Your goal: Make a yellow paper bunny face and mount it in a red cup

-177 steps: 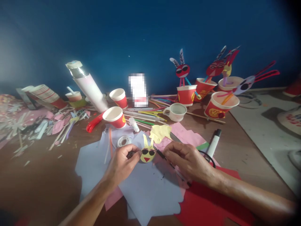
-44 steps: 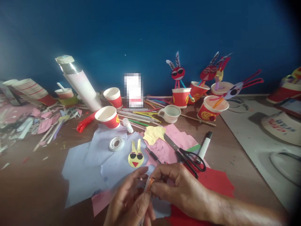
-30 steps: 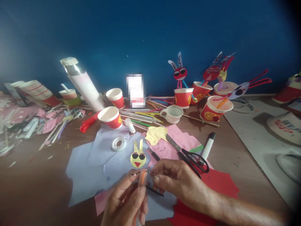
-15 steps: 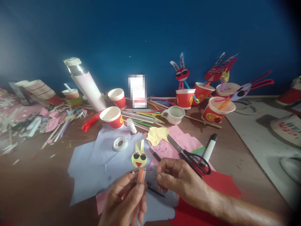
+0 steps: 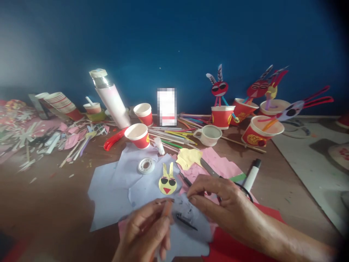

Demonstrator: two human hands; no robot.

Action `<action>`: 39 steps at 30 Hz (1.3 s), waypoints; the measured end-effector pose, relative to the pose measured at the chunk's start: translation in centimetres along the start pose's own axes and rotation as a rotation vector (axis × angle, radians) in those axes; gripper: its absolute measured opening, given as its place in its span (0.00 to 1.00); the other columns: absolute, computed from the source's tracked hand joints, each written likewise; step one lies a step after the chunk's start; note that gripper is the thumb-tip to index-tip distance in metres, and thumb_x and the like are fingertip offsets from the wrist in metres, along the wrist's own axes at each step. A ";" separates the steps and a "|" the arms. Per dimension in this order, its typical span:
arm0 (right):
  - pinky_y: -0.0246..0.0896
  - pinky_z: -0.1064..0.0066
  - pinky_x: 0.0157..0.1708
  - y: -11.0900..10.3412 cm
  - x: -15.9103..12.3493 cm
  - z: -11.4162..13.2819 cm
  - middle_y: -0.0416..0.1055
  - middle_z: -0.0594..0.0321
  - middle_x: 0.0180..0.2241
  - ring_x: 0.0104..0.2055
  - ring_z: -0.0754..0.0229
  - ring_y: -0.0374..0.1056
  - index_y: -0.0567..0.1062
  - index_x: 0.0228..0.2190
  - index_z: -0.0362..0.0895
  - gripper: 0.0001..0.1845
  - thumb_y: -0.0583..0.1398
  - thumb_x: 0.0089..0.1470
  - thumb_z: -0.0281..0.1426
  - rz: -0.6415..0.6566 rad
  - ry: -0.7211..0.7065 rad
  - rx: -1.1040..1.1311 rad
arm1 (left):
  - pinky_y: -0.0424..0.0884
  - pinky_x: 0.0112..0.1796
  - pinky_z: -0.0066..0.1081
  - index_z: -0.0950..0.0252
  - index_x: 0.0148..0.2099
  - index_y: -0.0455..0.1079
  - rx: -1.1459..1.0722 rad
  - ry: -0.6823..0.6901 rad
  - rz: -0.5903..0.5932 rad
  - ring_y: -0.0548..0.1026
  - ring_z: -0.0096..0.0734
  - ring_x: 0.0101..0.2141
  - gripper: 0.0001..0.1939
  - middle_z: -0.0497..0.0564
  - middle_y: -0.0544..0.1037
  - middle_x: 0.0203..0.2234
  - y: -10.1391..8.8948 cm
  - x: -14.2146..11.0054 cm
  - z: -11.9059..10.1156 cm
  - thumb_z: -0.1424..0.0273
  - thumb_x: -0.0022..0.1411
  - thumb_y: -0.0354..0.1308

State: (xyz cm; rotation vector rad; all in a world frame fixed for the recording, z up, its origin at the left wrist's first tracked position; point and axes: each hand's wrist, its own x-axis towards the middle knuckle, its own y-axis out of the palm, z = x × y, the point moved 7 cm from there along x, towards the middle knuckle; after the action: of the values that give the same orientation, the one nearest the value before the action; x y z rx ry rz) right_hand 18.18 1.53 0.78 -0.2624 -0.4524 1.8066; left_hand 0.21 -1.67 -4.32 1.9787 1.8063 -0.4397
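Note:
Between thumb and fingers of my left hand [image 5: 147,229], closed at the bottom centre, stands an orange stick-like piece [image 5: 167,209], perhaps a straw, blurred and partly hidden. My right hand [image 5: 220,202] hovers to its right over the paper, thumb and index finger bent toward each other; whatever lies between their tips does not show. Just beyond the hands, a yellow paper rabbit face [image 5: 168,185] with black eyes and a red mouth lies on pale blue paper [image 5: 106,196]. A slim black piece [image 5: 187,222] rests on the paper between my hands.
Scissors [image 5: 209,168] are partly covered by my right hand, with a marker [image 5: 253,174] beside them. A tape roll [image 5: 146,166], a red cup [image 5: 137,135], a white mug [image 5: 208,135] and a leaning flask [image 5: 111,100] stand farther back. Paper scraps [image 5: 73,136] litter the left.
The view has shifted left, so the table things appear farther right. My right hand has moved right and now covers part of the scissors. My left hand still grips the orange piece.

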 end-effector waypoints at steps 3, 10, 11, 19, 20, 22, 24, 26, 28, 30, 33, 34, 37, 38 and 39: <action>0.58 0.73 0.34 -0.5 1.2 0.7 0.74 0.66 0.29 0.32 0.64 0.68 0.77 0.30 0.45 0.09 0.56 0.56 0.26 -0.010 -0.148 -0.233 | 0.61 0.18 0.21 0.65 0.39 0.73 -0.067 0.085 -0.129 0.65 0.20 0.18 0.22 0.47 0.72 0.23 -3.4 0.8 -1.7 0.59 0.45 0.70; 0.52 0.67 0.33 2.5 3.3 -0.1 0.71 0.62 0.25 0.30 0.59 0.66 0.74 0.25 0.44 0.11 0.55 0.57 0.25 0.029 -0.297 -0.704 | 0.61 0.17 0.20 0.63 0.40 0.73 -0.167 0.084 -0.185 0.65 0.18 0.18 0.18 0.46 0.71 0.25 -6.6 1.0 -2.2 0.63 0.46 0.69; 0.51 0.66 0.33 3.1 3.4 -0.2 0.70 0.62 0.25 0.29 0.59 0.65 0.74 0.24 0.44 0.11 0.56 0.57 0.26 0.033 -0.313 -0.758 | 0.60 0.17 0.20 0.63 0.41 0.73 -0.184 0.066 -0.188 0.65 0.18 0.18 0.19 0.46 0.72 0.25 -6.6 0.9 -2.0 0.63 0.46 0.69; 0.45 0.65 0.32 4.2 4.7 -0.4 0.70 0.62 0.27 0.30 0.57 0.65 0.72 0.25 0.44 0.08 0.59 0.55 0.28 0.048 -0.292 -0.942 | 0.62 0.17 0.20 0.62 0.45 0.69 -0.191 -0.012 0.065 0.69 0.21 0.23 0.15 0.54 0.74 0.41 -4.6 2.4 -1.4 0.64 0.56 0.63; 0.45 0.65 0.32 4.2 4.9 -0.3 0.70 0.62 0.27 0.31 0.57 0.65 0.72 0.25 0.44 0.07 0.60 0.55 0.29 0.054 -0.298 -0.950 | 0.62 0.17 0.21 0.61 0.46 0.69 -0.181 -0.037 0.095 0.70 0.22 0.25 0.15 0.55 0.73 0.45 -4.5 2.8 -1.2 0.65 0.57 0.62; 0.45 0.65 0.33 4.3 5.1 0.0 0.71 0.61 0.30 0.32 0.55 0.65 0.73 0.28 0.44 0.05 0.62 0.53 0.32 0.051 -0.310 -0.949 | 0.64 0.17 0.21 0.61 0.47 0.68 -0.161 -0.083 0.119 0.72 0.24 0.27 0.15 0.56 0.70 0.51 -4.5 3.5 -1.0 0.66 0.58 0.62; 0.46 0.65 0.34 4.4 5.0 0.0 0.71 0.60 0.32 0.34 0.54 0.66 0.74 0.32 0.45 0.08 0.65 0.50 0.35 0.045 -0.317 -0.933 | 0.65 0.17 0.21 0.61 0.47 0.68 -0.138 -0.113 0.119 0.74 0.27 0.29 0.15 0.56 0.69 0.53 -4.7 4.0 -0.9 0.67 0.58 0.61; 0.47 0.65 0.35 4.6 4.8 -0.3 0.72 0.60 0.32 0.35 0.54 0.66 0.75 0.33 0.44 0.12 0.67 0.48 0.38 0.044 -0.314 -0.914 | 0.67 0.17 0.22 0.62 0.47 0.68 -0.111 -0.125 0.123 0.76 0.30 0.30 0.14 0.57 0.69 0.53 -4.8 4.4 -1.1 0.67 0.58 0.61; 0.48 0.64 0.35 4.7 4.6 -0.6 0.72 0.60 0.32 0.36 0.53 0.66 0.75 0.33 0.43 0.14 0.68 0.47 0.39 0.035 -0.313 -0.907 | 0.68 0.17 0.23 0.63 0.47 0.68 -0.081 -0.130 0.143 0.77 0.32 0.30 0.14 0.58 0.71 0.50 -4.8 4.6 -1.5 0.68 0.58 0.61; 0.48 0.64 0.35 4.8 4.5 -0.8 0.72 0.60 0.32 0.35 0.53 0.66 0.75 0.32 0.43 0.15 0.68 0.45 0.39 0.010 -0.323 -0.911 | 0.70 0.18 0.24 0.65 0.46 0.68 -0.056 -0.138 0.169 0.78 0.34 0.30 0.14 0.58 0.74 0.47 -4.5 4.9 -1.9 0.69 0.58 0.61; 0.48 0.64 0.35 4.8 4.4 -0.9 0.72 0.60 0.31 0.34 0.53 0.66 0.75 0.31 0.42 0.15 0.68 0.46 0.39 -0.023 -0.343 -0.912 | 0.70 0.18 0.24 0.64 0.47 0.67 -0.035 -0.162 0.201 0.79 0.35 0.31 0.14 0.57 0.75 0.43 -4.0 5.3 -2.4 0.70 0.58 0.60; 0.47 0.64 0.35 4.8 4.3 -1.0 0.72 0.60 0.30 0.34 0.53 0.66 0.75 0.31 0.42 0.14 0.67 0.47 0.40 -0.028 -0.348 -0.910 | 0.70 0.18 0.23 0.64 0.47 0.67 -0.030 -0.165 0.208 0.79 0.35 0.30 0.13 0.57 0.76 0.42 -3.9 5.4 -2.6 0.70 0.59 0.60; 0.47 0.64 0.35 4.7 4.3 -1.1 0.71 0.60 0.30 0.34 0.54 0.65 0.74 0.30 0.43 0.13 0.64 0.51 0.40 -0.042 -0.358 -0.903 | 0.69 0.17 0.22 0.64 0.46 0.67 -0.022 -0.175 0.222 0.78 0.32 0.30 0.11 0.56 0.76 0.41 -3.6 5.8 -2.6 0.71 0.59 0.59; 0.47 0.64 0.35 4.7 4.3 -1.1 0.71 0.60 0.30 0.34 0.54 0.65 0.74 0.31 0.43 0.12 0.64 0.52 0.40 -0.044 -0.363 -0.898 | 0.69 0.17 0.22 0.64 0.46 0.67 -0.022 -0.179 0.224 0.78 0.31 0.29 0.11 0.56 0.76 0.41 -3.5 5.9 -2.6 0.71 0.60 0.59; 0.47 0.64 0.35 4.7 4.2 -1.1 0.71 0.61 0.30 0.34 0.55 0.65 0.74 0.31 0.43 0.11 0.63 0.52 0.39 -0.046 -0.368 -0.893 | 0.68 0.16 0.21 0.64 0.46 0.67 -0.023 -0.181 0.224 0.78 0.30 0.29 0.11 0.55 0.75 0.41 -3.4 6.0 -2.5 0.71 0.60 0.58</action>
State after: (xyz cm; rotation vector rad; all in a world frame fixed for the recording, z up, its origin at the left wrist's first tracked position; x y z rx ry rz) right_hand 13.34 4.69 -2.07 -0.5208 -1.5094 1.5050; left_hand -2.70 4.99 -5.49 2.0253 1.4557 -0.5061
